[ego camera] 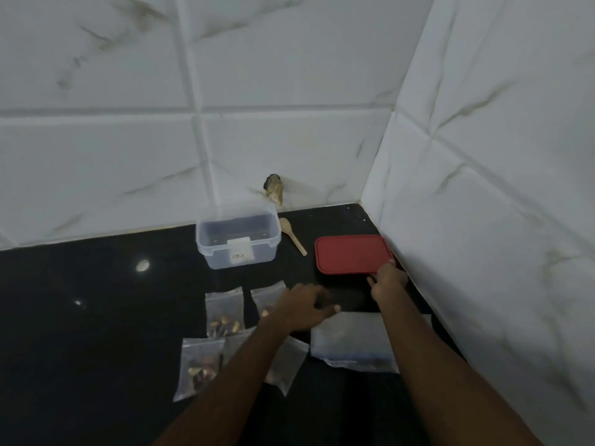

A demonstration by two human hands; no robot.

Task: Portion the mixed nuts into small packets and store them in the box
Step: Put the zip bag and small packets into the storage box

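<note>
A clear plastic box (238, 238) stands open and empty near the back wall. To its right a red lid (351, 252) lies flat on the counter; my right hand (388, 280) grips its near edge. Several small clear packets with mixed nuts lie in front: one (224, 312) at the back left, one (198, 366) nearer me, one (286, 366) partly under my left arm. My left hand (304, 307) hovers over a further packet (269, 296), fingers spread, holding nothing. A large clear bag (351, 341) with a few nuts lies below my hands.
A small wooden spoon (291, 235) lies between the box and the lid. The black counter (96, 317) ends at white tiled walls behind and at the right (483, 220), forming a corner. A chipped spot (274, 188) marks the back wall.
</note>
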